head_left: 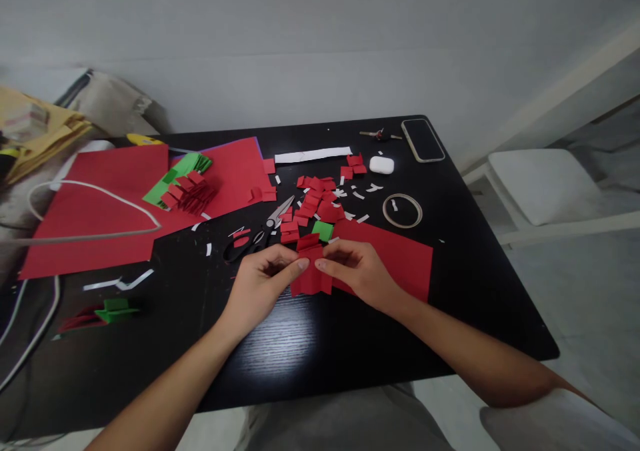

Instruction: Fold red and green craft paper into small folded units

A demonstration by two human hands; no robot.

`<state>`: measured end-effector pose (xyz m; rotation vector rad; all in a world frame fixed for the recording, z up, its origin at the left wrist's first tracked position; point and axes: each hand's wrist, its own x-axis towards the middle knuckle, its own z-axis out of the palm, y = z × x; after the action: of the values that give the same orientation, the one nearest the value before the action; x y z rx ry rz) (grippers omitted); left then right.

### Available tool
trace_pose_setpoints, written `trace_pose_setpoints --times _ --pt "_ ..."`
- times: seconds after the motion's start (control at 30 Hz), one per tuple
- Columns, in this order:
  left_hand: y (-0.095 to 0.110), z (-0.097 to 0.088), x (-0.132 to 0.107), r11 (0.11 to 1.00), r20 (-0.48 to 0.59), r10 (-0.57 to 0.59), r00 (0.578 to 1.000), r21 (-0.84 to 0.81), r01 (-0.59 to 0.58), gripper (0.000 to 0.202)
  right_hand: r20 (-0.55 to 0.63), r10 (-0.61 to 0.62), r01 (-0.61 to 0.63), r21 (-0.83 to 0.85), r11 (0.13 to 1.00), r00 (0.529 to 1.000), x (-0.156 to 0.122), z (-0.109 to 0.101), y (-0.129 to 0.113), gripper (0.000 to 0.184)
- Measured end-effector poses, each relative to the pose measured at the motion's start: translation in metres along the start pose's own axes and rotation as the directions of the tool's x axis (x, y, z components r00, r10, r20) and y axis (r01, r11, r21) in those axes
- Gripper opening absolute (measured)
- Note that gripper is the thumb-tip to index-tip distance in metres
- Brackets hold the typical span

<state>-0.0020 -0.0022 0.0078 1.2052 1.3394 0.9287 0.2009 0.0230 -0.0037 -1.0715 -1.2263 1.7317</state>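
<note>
My left hand (263, 281) and my right hand (357, 271) meet over the middle of the black table (310, 351). Both pinch a small folded red paper piece (311, 267) between thumbs and fingertips. Just beyond it lies a pile of small red paper squares (315, 201) with one green square (323, 230) among them. Black-handled scissors (257, 234) lie just left of the pile. A red paper sheet (400, 254) sits under my right hand.
Large red sheets (100, 204) cover the left side, with a green and red folded paper assembly (185, 184) and a white cable (95, 191) on them. A tape ring (403, 209), white earbud case (381, 165), phone (423, 139) and white strip (313, 155) lie at the far right. A white chair (545, 184) stands right.
</note>
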Motion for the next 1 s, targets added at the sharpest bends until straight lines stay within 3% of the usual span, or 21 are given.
trace_pose_setpoints --times 0.47,0.67,0.77,0.87,1.0 --pt "0.0038 0.0017 -0.0037 0.994 0.000 0.099 0.995 0.040 -0.099 0.020 -0.015 -0.059 0.057 -0.087 0.995 0.998 -0.0036 -0.0001 -0.0039 0.026" --pt "0.0031 0.0076 -0.0003 0.984 0.062 0.012 0.998 -0.176 -0.001 0.024 -0.005 -0.089 0.088 -0.109 0.990 0.996 -0.0040 -0.0005 -0.0003 0.018" --pt "0.0031 0.0101 0.0002 0.972 0.091 0.023 0.996 -0.236 -0.001 0.031 0.023 -0.097 0.099 -0.152 0.983 0.995 -0.0045 -0.0008 -0.0003 0.014" --pt "0.0023 0.0090 -0.0006 0.983 0.105 0.051 0.993 -0.182 -0.031 0.022 0.025 -0.103 0.106 -0.228 0.968 0.994 -0.0051 -0.0008 -0.0027 0.015" --pt "0.0006 0.0054 -0.0024 0.997 0.067 0.043 0.997 -0.066 -0.039 0.025 0.005 -0.081 0.080 -0.250 0.965 0.997 -0.0051 -0.0004 -0.0045 0.015"
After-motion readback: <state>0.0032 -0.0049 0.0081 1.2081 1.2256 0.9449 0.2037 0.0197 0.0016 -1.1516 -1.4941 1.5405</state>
